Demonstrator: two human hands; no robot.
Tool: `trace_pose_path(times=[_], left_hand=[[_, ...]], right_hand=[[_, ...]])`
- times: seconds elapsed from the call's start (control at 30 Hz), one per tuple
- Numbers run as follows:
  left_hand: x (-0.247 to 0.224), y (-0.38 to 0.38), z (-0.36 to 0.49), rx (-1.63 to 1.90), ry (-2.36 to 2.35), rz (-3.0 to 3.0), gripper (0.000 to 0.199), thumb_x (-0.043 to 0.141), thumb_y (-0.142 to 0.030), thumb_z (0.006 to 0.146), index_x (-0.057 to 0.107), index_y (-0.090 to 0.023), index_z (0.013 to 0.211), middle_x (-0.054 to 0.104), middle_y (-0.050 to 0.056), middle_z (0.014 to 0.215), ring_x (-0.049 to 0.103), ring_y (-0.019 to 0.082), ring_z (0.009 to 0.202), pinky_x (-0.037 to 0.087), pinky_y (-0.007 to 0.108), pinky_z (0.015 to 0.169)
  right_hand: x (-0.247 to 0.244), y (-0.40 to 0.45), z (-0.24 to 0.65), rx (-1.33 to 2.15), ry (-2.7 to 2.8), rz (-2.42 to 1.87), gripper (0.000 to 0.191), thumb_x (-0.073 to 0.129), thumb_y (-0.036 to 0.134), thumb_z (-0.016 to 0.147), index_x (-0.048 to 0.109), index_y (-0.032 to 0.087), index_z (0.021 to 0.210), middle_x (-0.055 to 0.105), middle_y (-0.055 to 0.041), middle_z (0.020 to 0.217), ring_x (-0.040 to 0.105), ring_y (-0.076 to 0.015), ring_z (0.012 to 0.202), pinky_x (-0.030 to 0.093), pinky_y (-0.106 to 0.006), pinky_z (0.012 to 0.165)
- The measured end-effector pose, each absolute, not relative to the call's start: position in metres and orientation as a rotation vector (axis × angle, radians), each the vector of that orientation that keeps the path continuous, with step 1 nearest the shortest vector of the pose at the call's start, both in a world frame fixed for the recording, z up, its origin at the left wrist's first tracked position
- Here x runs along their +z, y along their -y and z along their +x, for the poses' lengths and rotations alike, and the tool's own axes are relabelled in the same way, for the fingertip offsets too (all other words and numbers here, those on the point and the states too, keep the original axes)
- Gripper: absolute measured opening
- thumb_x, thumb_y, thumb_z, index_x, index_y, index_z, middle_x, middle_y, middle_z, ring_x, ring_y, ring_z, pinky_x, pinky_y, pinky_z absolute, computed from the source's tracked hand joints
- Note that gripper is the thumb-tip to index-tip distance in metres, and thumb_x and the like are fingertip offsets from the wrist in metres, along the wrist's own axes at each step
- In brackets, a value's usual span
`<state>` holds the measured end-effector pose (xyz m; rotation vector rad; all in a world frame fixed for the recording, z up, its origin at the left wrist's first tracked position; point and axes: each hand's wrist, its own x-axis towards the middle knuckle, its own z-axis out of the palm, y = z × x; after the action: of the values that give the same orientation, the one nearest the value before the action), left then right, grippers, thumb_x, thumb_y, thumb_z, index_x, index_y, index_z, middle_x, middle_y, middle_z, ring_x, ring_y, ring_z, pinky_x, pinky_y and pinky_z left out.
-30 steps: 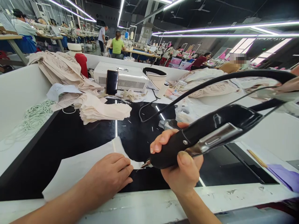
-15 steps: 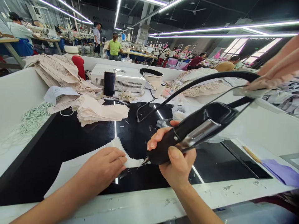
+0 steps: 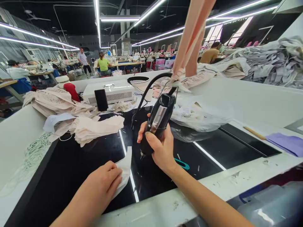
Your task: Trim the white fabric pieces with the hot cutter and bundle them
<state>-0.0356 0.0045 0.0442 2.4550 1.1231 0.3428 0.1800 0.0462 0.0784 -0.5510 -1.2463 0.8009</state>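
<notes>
My right hand (image 3: 163, 149) is wrapped round a black corded handheld cutter (image 3: 155, 129) with a metal lever along its side. Its pointed metal tip faces down, just above the black glossy board and apart from the fabric. My left hand (image 3: 101, 181), to the left, has its fingers pressed together on a white fabric piece (image 3: 125, 165). A narrow curved end of this piece sticks up past the fingertips; the hand and forearm hide the rest. The cutter's cable (image 3: 144, 91) loops up to pinkish fabric strips (image 3: 189, 41) hanging from above.
Behind lie a stack of cream fabric pieces (image 3: 94, 126), a phone (image 3: 101, 100) and a white vented box (image 3: 111, 91). Green elastic cords (image 3: 39, 148) are at left. A clear plastic bag (image 3: 194, 116), teal snips (image 3: 182, 164) and a purple cloth (image 3: 285, 143) lie right.
The cutter's tip has come away from the fabric's edge, and the tool now stands more upright. My left hand has drawn the fabric piece nearer and turned it. The view has shifted right.
</notes>
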Motion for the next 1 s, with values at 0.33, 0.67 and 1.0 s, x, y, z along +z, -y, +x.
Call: trace_pose_path(times=[0.33,0.67,1.0], left_hand=[[0.062,-0.046,-0.027,0.428,-0.843,2.656,0.028,0.055,-0.025,0.096,0.046,-0.026,0.123,0.054,-0.001,0.127,0.05,0.015,0.121,0.045,0.041,0.105],[0.06,-0.06,-0.018,0.165,-0.828,2.547,0.045,0.07,-0.032,0.085,0.051,-0.019,0.124,0.054,0.009,0.129,0.04,0.026,0.133,0.034,0.058,0.111],[0.055,-0.054,-0.03,0.131,-0.942,2.439,0.038,0.061,-0.035,0.091,0.046,-0.023,0.123,0.049,0.008,0.134,0.028,0.023,0.142,0.006,0.065,0.118]], right_hand=[[0.099,-0.044,0.174,0.853,1.38,-0.594,0.043,0.07,0.034,0.085,0.04,0.018,0.111,0.055,-0.003,0.091,0.054,-0.0098,0.07,0.047,-0.025,0.062],[0.105,-0.05,0.166,0.633,1.465,-0.76,0.043,0.075,0.04,0.075,0.047,0.015,0.096,0.053,-0.0032,0.081,0.046,-0.0121,0.071,0.043,-0.026,0.062],[0.084,-0.056,0.151,0.629,1.389,-0.583,0.033,0.069,0.028,0.084,0.043,0.019,0.102,0.055,-0.0001,0.084,0.049,-0.0106,0.072,0.044,-0.027,0.068]])
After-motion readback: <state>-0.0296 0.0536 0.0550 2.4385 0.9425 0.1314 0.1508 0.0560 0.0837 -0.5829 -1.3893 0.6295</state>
